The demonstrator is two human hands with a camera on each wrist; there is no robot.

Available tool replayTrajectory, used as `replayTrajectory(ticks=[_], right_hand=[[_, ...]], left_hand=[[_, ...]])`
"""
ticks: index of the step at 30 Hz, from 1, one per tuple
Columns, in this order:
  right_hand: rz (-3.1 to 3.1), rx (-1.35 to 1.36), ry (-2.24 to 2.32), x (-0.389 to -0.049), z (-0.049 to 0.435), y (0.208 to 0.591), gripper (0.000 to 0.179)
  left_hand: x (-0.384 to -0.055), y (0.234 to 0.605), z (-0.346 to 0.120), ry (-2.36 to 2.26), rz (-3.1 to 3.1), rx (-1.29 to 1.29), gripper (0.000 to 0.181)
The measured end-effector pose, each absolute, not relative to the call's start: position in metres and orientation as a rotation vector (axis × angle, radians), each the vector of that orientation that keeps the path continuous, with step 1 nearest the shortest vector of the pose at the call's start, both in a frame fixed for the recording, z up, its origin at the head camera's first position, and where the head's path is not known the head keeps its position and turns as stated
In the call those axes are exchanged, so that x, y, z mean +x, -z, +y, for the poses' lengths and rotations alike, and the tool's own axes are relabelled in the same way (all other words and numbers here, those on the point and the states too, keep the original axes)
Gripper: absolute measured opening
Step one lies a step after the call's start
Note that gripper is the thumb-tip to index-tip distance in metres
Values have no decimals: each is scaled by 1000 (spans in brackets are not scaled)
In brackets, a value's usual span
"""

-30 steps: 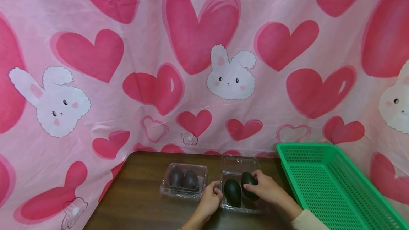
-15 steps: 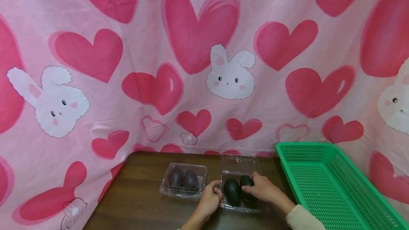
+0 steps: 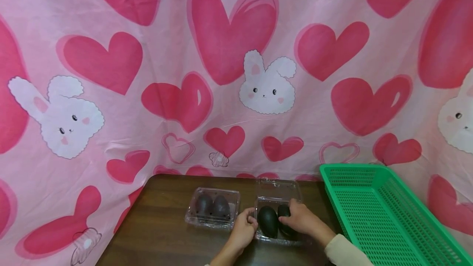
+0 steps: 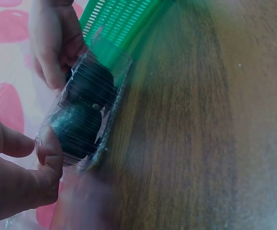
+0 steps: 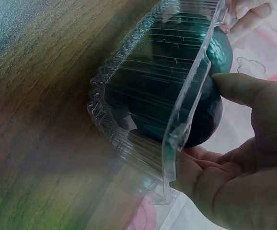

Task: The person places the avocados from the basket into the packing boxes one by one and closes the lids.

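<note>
A clear plastic clamshell box stands on the table with its lid folded back. Two dark green avocados sit side by side in its base: the left avocado and the right avocado. My left hand pinches the box's left rim between thumb and fingers, as the left wrist view also shows. My right hand holds the right avocado, thumb on its near left side and fingers around its far side. In the right wrist view this avocado is low inside the ribbed wall, its top above the rim.
Left of my hands, a closed clear box holds two dark avocados. A green perforated plastic basket stands along the right side. The brown wooden table ends at a pink curtain printed with hearts and rabbits.
My right hand has lowered the right avocado into the box base and shifted slightly left with it. The left hand keeps its place on the rim.
</note>
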State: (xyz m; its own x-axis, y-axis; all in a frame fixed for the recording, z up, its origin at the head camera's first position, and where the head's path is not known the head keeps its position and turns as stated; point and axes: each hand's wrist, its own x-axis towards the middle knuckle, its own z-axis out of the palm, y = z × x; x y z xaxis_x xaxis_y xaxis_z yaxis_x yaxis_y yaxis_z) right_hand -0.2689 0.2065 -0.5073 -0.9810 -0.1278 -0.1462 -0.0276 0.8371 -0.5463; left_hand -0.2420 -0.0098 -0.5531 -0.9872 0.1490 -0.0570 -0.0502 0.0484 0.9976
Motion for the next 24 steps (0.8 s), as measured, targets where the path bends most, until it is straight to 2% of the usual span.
replayTrajectory(ticks=[12, 17, 24], right_hand=[[2817, -114, 700, -269, 202, 503, 71], [2815, -152, 701, -269, 202, 498, 68], [2832, -193, 702, -272, 210, 482, 54]], left_hand=[[-241, 554, -9, -2066, 2183, 90, 47], [-241, 553, -8, -2083, 2172, 95, 47], [-241, 554, -8, -2086, 2165, 91, 47]])
